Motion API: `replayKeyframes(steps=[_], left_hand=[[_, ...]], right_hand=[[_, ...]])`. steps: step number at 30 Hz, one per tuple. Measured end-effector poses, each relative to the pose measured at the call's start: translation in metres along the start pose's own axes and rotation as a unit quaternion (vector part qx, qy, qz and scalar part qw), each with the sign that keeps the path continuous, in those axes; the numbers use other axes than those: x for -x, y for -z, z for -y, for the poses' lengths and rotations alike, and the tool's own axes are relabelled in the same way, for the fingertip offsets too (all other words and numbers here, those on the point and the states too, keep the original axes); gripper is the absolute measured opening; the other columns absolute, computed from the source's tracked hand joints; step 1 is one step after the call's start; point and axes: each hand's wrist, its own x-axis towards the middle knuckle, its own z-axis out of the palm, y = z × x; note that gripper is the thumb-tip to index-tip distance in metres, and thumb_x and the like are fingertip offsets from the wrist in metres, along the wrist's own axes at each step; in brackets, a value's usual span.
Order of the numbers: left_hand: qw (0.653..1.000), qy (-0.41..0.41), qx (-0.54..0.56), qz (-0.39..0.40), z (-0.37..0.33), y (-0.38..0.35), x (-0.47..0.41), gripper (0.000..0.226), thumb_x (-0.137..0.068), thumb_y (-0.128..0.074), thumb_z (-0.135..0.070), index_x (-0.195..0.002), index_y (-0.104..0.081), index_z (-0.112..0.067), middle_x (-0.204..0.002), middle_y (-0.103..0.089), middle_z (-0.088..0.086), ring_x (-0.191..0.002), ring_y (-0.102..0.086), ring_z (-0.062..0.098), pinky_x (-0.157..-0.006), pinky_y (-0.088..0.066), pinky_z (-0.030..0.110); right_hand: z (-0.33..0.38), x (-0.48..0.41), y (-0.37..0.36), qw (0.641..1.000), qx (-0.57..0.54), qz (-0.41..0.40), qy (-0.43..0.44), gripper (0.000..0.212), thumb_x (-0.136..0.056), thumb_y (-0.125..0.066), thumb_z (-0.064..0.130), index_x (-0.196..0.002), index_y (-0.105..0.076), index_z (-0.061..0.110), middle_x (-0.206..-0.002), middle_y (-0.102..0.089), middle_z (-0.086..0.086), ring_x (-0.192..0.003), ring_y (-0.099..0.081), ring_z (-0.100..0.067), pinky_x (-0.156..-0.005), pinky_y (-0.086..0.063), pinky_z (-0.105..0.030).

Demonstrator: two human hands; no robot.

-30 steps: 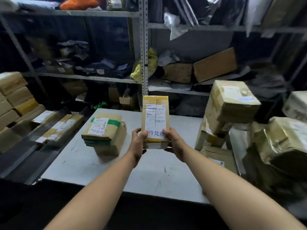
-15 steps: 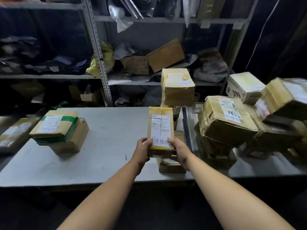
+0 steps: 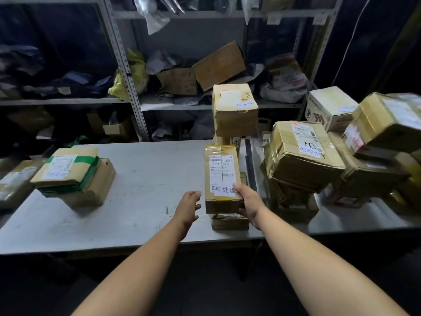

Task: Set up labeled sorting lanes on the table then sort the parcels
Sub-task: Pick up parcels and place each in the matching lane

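A narrow brown parcel [image 3: 222, 176] with a white shipping label and a handwritten slip sits on top of a flatter parcel [image 3: 230, 222] near the grey table's [image 3: 141, 179] right front. My right hand [image 3: 248, 202] grips its near right corner, thumb on the slip. My left hand [image 3: 189, 205] hangs just left of the parcel, fingers loosely curled, holding nothing. At the table's left stands a two-parcel stack [image 3: 75, 176], the upper one banded with green tape.
A heap of taped cartons [image 3: 303, 156] crowds the right side, with a tall box [image 3: 234, 108] behind my parcel. Metal shelving [image 3: 123, 65] full of bags and boxes lines the back. More parcels [image 3: 13, 179] lie at far left.
The parcel, held up in both hands before, has come down onto the flatter parcel. My left hand has let go and drawn slightly left. The view has swung to the right.
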Motion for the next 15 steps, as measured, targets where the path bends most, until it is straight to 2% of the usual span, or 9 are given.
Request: replayKeyframes(steps=[4,5,8,9,10,12,13,15], left_hand=[[1.0,0.004,0.008,0.001,-0.001,-0.005,-0.006,0.031,-0.104,-0.041,-0.036,-0.129,-0.05,-0.019,-0.132,-0.053,0.002,-0.124,-0.053,0.023,-0.106,-0.043,0.048],[1.0,0.001,0.011,-0.002,0.0,-0.006,-0.008,0.029,-0.104,-0.042,-0.035,-0.126,-0.052,-0.019,-0.131,-0.054,0.001,-0.122,-0.053,0.023,-0.104,-0.044,0.046],[1.0,-0.011,0.008,-0.012,0.002,-0.008,-0.013,0.024,-0.103,-0.045,-0.033,-0.122,-0.053,-0.021,-0.127,-0.056,0.001,-0.117,-0.055,0.021,-0.097,-0.045,0.042],[1.0,-0.014,0.008,-0.014,0.004,-0.008,-0.015,0.023,-0.103,-0.046,-0.032,-0.121,-0.054,-0.021,-0.125,-0.056,0.001,-0.115,-0.056,0.02,-0.093,-0.045,0.04],[1.0,-0.017,0.009,-0.018,0.006,-0.007,-0.016,0.021,-0.103,-0.047,-0.03,-0.121,-0.055,-0.021,-0.123,-0.057,0.001,-0.112,-0.056,0.019,-0.089,-0.045,0.038],[0.999,-0.029,0.012,-0.029,0.008,-0.005,-0.017,0.019,-0.102,-0.05,-0.024,-0.12,-0.056,-0.02,-0.116,-0.059,0.0,-0.104,-0.056,0.015,-0.083,-0.044,0.034],[0.999,-0.034,0.013,-0.034,0.007,-0.003,-0.016,0.019,-0.102,-0.05,-0.022,-0.12,-0.057,-0.02,-0.113,-0.059,-0.001,-0.102,-0.056,0.014,-0.083,-0.044,0.034],[0.999,-0.032,0.017,-0.037,0.003,0.002,-0.018,0.021,-0.101,-0.051,-0.02,-0.121,-0.057,-0.018,-0.111,-0.059,-0.002,-0.102,-0.056,0.014,-0.085,-0.044,0.035]], right_hand=[[0.0,-0.001,0.003,1.0,-0.001,-0.015,-0.027,0.036,-0.099,-0.058,0.047,-0.123,-0.067,0.023,-0.114,-0.077,-0.003,-0.111,-0.071,-0.027,-0.104,-0.053,-0.052],[-0.002,-0.004,0.004,0.999,0.005,-0.024,-0.035,0.042,-0.095,-0.061,0.052,-0.126,-0.066,0.023,-0.115,-0.077,-0.003,-0.112,-0.07,-0.027,-0.104,-0.052,-0.052],[-0.012,-0.02,0.008,0.996,0.032,-0.06,-0.053,0.084,-0.072,-0.07,0.072,-0.14,-0.06,0.024,-0.123,-0.073,0.001,-0.118,-0.066,-0.026,-0.11,-0.047,-0.053],[-0.01,-0.02,0.007,0.994,0.047,-0.076,-0.059,0.079,-0.075,-0.07,0.069,-0.138,-0.061,0.021,-0.122,-0.072,0.0,-0.117,-0.065,-0.025,-0.109,-0.048,-0.051],[-0.008,-0.021,0.007,0.992,0.058,-0.093,-0.064,0.063,-0.085,-0.068,0.06,-0.132,-0.065,0.018,-0.117,-0.073,-0.002,-0.111,-0.067,-0.024,-0.103,-0.051,-0.047],[-0.004,-0.024,0.01,0.987,0.055,-0.131,-0.069,0.035,-0.097,-0.065,0.037,-0.122,-0.069,0.013,-0.102,-0.074,-0.002,-0.095,-0.07,-0.019,-0.081,-0.058,-0.034],[-0.002,-0.026,0.012,0.986,0.051,-0.143,-0.063,0.031,-0.099,-0.064,0.032,-0.122,-0.068,0.012,-0.098,-0.075,-0.001,-0.091,-0.072,-0.018,-0.073,-0.057,-0.031],[0.003,-0.026,0.011,0.986,0.047,-0.158,-0.03,0.034,-0.098,-0.067,0.03,-0.127,-0.065,0.012,-0.102,-0.075,-0.001,-0.089,-0.072,-0.016,-0.068,-0.057,-0.028]])
